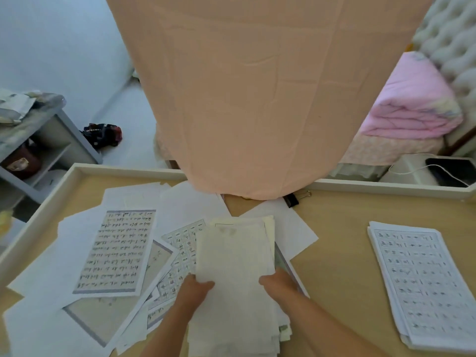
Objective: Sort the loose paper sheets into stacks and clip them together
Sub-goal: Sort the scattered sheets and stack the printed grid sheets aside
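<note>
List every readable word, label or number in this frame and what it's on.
"WEISI": white letters on the dark cloth on the floor, partly cut off.
Handwritten sheet: script too blurred to read.
Right stack: characters in grid boxes, too blurred.
Middle grid sheet: too blurred.
Held stack, gripped by the left hand and right hand: nothing readable.

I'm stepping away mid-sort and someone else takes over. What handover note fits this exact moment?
Left hand and right hand both grip a bundle of white paper sheets.
Loose printed sheets lie scattered on the left of the light wooden tray table.
Done: one neat stack of grid-printed sheets on the right, no clip visible.
Left: sort the rest, clip stacks; black binder clip lies by the far rim.
</note>
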`<state>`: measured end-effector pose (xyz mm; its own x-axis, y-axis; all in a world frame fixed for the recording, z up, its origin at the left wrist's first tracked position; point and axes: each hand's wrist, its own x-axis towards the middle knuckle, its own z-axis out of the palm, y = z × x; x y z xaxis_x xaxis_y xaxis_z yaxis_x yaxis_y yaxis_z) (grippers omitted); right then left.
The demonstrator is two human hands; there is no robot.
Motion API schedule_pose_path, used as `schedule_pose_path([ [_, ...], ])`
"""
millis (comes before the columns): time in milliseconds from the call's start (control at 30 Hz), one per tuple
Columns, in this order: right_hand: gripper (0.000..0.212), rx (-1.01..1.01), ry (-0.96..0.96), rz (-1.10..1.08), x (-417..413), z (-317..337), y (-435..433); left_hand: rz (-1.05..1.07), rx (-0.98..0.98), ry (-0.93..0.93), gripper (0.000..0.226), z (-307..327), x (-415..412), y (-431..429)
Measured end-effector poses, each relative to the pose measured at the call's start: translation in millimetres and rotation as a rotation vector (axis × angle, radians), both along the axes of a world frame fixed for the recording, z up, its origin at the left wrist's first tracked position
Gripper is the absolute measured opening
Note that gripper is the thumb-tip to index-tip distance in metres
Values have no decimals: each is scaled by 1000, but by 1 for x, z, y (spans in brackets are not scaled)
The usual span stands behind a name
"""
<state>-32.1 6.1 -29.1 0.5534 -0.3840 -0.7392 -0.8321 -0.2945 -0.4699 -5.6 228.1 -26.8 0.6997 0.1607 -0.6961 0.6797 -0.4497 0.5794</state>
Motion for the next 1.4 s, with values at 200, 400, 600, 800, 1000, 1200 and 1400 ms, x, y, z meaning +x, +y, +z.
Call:
schedule_pose_path([
  [200, 58, 134, -76, -109, -10, -7, 16, -260, 83, -59, 35, -15, 9, 11],
  [400, 55, 87, -188, -205, -27, 7, -3, -448, 132, -189, 31, -15, 20, 15],
  [600, 54, 64, -222, -504, -74, 25, -75, -749, 284, -441, 48, -6, 46, -10],
  [800, 71, 46, -142, -669, -117, 4, -108, -1275, 467, -365, 110, -15, 65, -50],
  [1000, 46, 27, -140, -620, -122, 0, -105, -1217, 620, -393, 116, -12, 41, -83],
  [1200, 30, 152, -177, -552, -120, -1, -127, -1004, 502, -299, 70, -3, 53, -92],
  [1400, 35, 508, -191, -547, -115, 5, -155, -622, 46, -167, 18, 14, 63, -98],
])
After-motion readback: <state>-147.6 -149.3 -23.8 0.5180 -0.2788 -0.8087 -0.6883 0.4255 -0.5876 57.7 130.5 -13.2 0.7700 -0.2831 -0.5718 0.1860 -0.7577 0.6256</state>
